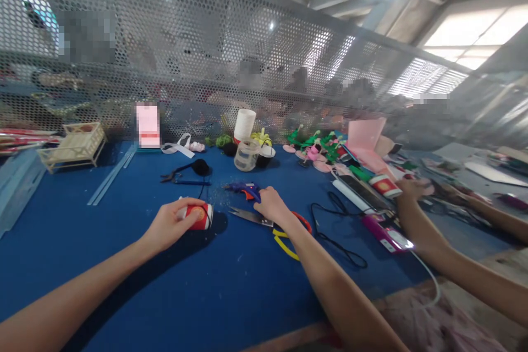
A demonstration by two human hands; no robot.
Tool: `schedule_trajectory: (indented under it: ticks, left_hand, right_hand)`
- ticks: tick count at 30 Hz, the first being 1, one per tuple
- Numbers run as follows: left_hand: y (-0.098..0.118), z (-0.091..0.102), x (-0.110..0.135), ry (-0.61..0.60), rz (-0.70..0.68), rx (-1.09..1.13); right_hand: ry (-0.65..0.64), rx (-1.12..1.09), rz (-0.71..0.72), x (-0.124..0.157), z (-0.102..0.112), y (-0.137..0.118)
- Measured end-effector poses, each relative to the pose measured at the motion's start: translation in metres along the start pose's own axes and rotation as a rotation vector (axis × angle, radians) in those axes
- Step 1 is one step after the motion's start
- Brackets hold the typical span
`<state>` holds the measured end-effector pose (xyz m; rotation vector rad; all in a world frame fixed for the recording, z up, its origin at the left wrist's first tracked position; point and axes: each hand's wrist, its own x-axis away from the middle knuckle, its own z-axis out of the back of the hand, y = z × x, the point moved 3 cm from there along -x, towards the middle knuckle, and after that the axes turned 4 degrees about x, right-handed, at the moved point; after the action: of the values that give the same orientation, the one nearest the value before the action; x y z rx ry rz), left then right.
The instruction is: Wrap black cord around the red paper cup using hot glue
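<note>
In my left hand is a small red and white paper cup, tipped on its side just over the blue table. A black cord runs from near the cup up to a black ball of yarn. My right hand has its fingers around the handle of a blue glue gun, whose nozzle points left. Scissors with red and yellow handles lie beneath my right wrist, partly covered by it. Pliers and a blue pen rest behind the cup.
At the back stand stacked white cups and a clear plastic jar. A small cream model bed is at left. On the right, a co-worker's arm reaches in by another red cup and a purple power strip. A perforated screen closes the back.
</note>
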<state>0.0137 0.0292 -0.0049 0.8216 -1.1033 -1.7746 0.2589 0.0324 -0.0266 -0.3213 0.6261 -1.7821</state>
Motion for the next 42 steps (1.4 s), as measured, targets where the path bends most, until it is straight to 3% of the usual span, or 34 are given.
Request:
schedule_trajectory:
  ticks: [3, 7, 13, 21, 27, 33, 42]
  left_hand:
    - [0.000, 0.000, -0.005, -0.011, -0.007, -0.027]
    - [0.000, -0.001, -0.009, -0.037, -0.056, -0.097]
    - [-0.011, 0.007, -0.009, -0.011, -0.025, -0.079]
    - [-0.014, 0.012, -0.004, 0.030, -0.007, -0.055]
    - [-0.011, 0.008, -0.003, -0.033, 0.002, -0.024]
    - [-0.011, 0.008, -0.003, -0.013, 0.007, 0.011]
    - [-0.012, 0.009, -0.004, -0.026, -0.004, -0.072]
  right_hand:
    - [-0.007, -0.028, -0.025, 0.000, -0.005, -0.001]
    - [-0.013, -0.152, -0.010, 0.007, 0.007, -0.013]
    - [-0.258, -0.499, 0.052, 0.034, 0.015, -0.039]
    - [-0.432, -0.551, 0.094, 0.066, 0.002, -0.054]
    - [-0.377, -0.350, -0.016, 0.074, -0.001, -0.048]
    - [-0.270, -0.280, 0.125, 0.074, -0.004, -0.045]
    - [-0.262, -0.328, 0.230, 0.076, -0.004, -0.045]
